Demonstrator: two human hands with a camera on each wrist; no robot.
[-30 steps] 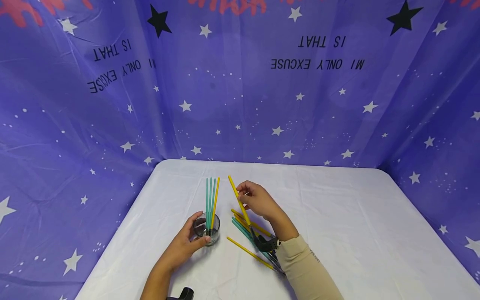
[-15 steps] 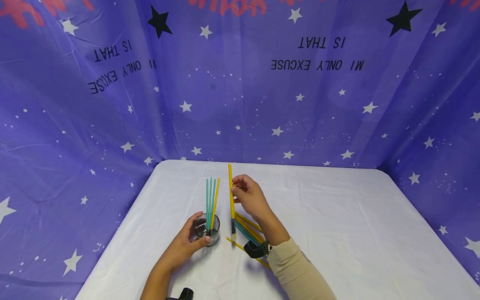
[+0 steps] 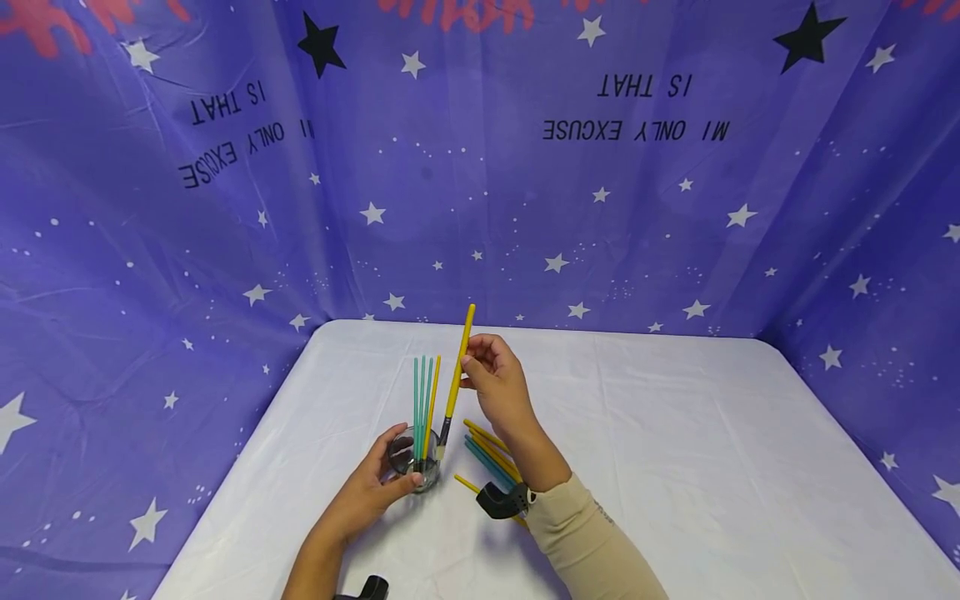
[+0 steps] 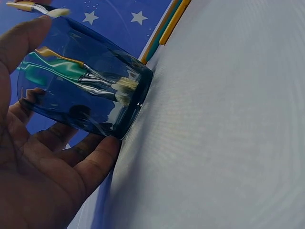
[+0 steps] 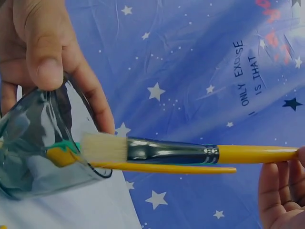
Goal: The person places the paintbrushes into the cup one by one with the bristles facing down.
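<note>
My left hand (image 3: 367,487) grips a clear drinking glass (image 3: 399,450) standing on the table, fingers on its far side and thumb on the near side. Inside, three teal-handled paintbrushes (image 3: 417,400) and a yellow-handled one (image 3: 432,402) lean with bristles down, as the left wrist view shows. A wide, flat paintbrush (image 3: 454,387) with a yellow handle and dark ferrule is pinched by its handle in my right hand (image 3: 502,387). It tilts with its pale bristles (image 5: 105,148) downward, right at the glass's right rim.
To the right of the glass, partly hidden under my right forearm, lie several yellow and teal paintbrushes (image 3: 489,454). A white cloth covers the table (image 3: 675,458). Behind it hangs a purple curtain (image 3: 480,208) with stars.
My right hand has lifted the wide yellow paintbrush off to the left, from above the pile to the glass rim, swinging it upright and bristles-down. The left hand and glass stay put.
</note>
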